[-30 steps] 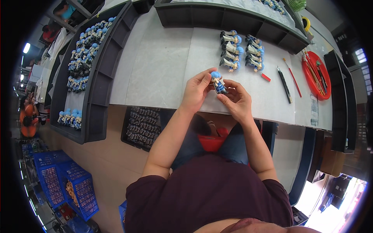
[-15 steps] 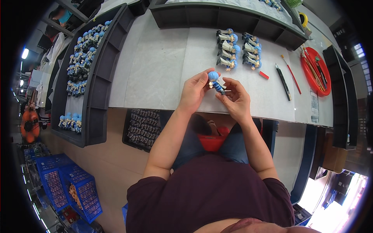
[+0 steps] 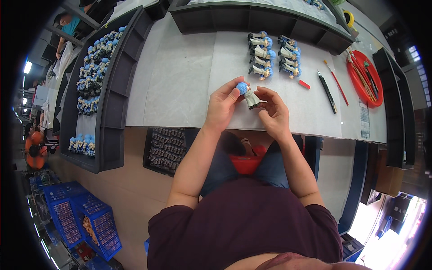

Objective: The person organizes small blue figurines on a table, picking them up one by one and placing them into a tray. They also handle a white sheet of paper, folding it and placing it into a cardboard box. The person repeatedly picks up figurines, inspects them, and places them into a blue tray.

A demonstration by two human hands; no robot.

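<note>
A small figurine [image 3: 249, 97] with light-blue hair and a whitish garment is held over the near part of the table. My left hand [image 3: 223, 102] pinches it by the head between thumb and fingers. Close by its feet is my right hand [image 3: 274, 111], fingers curled; whether they touch the figurine's lower end I cannot tell. Beyond my hands, similar blue-haired figurines lie on their sides in two columns, a left column [image 3: 261, 55] and a right column [image 3: 289, 56].
A grey crate [image 3: 118, 94] of figurines stands at the left; another crate [image 3: 252, 19] lies along the back. To the right are a red cap [image 3: 304, 84], a black pen-like tool [image 3: 327, 91], a thin brush [image 3: 336, 85] and a red tray [image 3: 380, 92] of tools. A person [image 3: 69, 24] is far left.
The figurine has been turned: its blue striped side faced up before, and its whitish side shows now. My left hand stays at the head. The right fingers have shifted slightly.
</note>
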